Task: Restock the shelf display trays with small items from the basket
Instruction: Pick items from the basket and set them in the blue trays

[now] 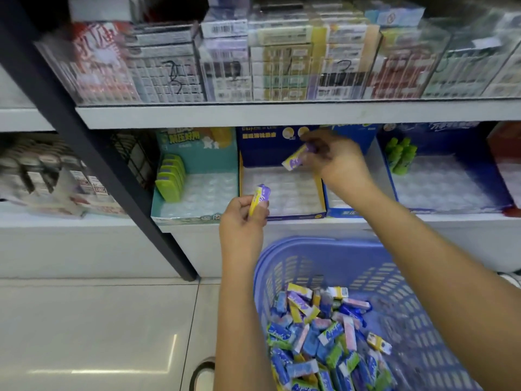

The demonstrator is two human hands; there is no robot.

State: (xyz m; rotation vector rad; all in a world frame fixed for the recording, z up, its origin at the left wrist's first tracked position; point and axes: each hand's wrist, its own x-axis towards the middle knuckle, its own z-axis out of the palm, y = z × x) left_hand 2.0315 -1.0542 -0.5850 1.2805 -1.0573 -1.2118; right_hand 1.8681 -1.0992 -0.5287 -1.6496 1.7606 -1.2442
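My right hand point(335, 162) pinches a purple-and-yellow pack point(296, 158) above the back of the dark blue display tray point(322, 193). The tray's white moulded insert shows no packs in it. My left hand point(244, 221) grips a second purple-and-yellow pack point(258, 198) upright, just in front of that tray's left front corner. Below, the blue plastic basket point(400, 280) holds several small packs point(324, 340) in blue, purple, yellow, pink and green. My forearms cross over the basket's left part.
A teal tray point(197, 218) on the left holds a row of green packs point(170, 179). To the right, a blue tray point(451, 207) holds green bottles point(400, 156). The upper shelf point(282, 114) carries clear boxes of cartons. A black post point(98, 153) slants down on the left; a shoe tip point(204, 373) shows on the floor.
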